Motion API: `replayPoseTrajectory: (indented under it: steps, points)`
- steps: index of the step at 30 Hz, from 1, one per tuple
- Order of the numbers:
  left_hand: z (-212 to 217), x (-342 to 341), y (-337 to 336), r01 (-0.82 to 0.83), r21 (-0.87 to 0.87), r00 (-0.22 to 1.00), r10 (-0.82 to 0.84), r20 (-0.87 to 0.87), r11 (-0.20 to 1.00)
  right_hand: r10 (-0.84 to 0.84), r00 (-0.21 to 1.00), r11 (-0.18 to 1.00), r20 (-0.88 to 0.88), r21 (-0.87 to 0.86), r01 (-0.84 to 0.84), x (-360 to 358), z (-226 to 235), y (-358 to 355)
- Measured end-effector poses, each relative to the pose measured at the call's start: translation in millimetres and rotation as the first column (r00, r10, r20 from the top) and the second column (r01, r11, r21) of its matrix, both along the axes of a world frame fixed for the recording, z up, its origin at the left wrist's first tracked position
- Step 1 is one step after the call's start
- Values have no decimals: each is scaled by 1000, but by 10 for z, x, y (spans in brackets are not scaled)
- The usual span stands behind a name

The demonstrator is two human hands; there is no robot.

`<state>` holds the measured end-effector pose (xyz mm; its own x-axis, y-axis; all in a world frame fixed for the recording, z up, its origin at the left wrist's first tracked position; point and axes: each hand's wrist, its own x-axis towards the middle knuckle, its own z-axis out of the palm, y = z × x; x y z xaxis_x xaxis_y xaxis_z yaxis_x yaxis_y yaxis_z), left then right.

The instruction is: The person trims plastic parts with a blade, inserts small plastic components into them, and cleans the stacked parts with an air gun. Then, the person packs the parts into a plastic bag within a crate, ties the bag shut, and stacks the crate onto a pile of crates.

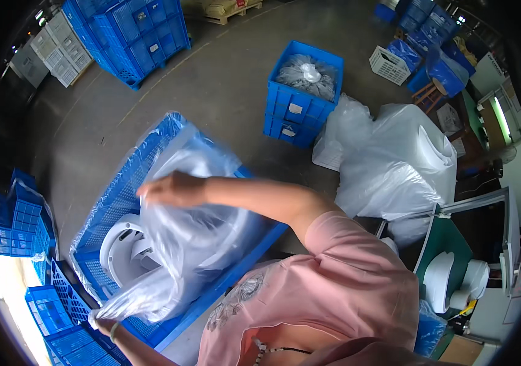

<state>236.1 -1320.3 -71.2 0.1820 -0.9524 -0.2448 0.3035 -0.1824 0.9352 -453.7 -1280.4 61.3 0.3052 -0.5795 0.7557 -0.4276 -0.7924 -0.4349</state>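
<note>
One left hand (105, 327), one right hand (176, 189), fingers (149, 190) clutching one translucent plastic bag (178, 247)

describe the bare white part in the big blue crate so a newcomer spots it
Find the large blue crate beneath the right hand. Inside, toward its left, beside the translucent plastic sheet, sits a curved white part. Unlike the white shapes under the sheet, it lies uncovered.

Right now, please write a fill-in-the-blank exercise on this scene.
1. The large, perforated plastic crate holding curved white parts is coloured ____.
2. A thin, greenish band circles the ____ wrist.
3. Vertically, the bare left hand gripping translucent plastic film appears ____ than the bare right hand.

Missing words: blue; left; lower.
</note>
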Motion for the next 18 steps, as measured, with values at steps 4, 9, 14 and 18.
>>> replayPoseTrajectory:
  steps: [4, 9, 14, 18]
  points:
    - [1691, -1825, -500, -76, -425, 722, 344, 601, 902, 327, 799, 926, -505, 2, -378, 804, -197, 615]
    - [1551, -3707, 266, 832, -278, 517, -489, 702, 480, 468, 819, 875, -333, 307, -375, 941, -386, 1006]
    - [1492, -4585, 1014, 862, -422, 318, -948, 20, 281, -77, 933, 826, 350, 547, -137, 614, 247, 1178]
    - [793, -4470, 1316, 898, -313, 433, -746, 506, 309, 418, 901, 718, 112, 567, -403, 719, 726, 1325]
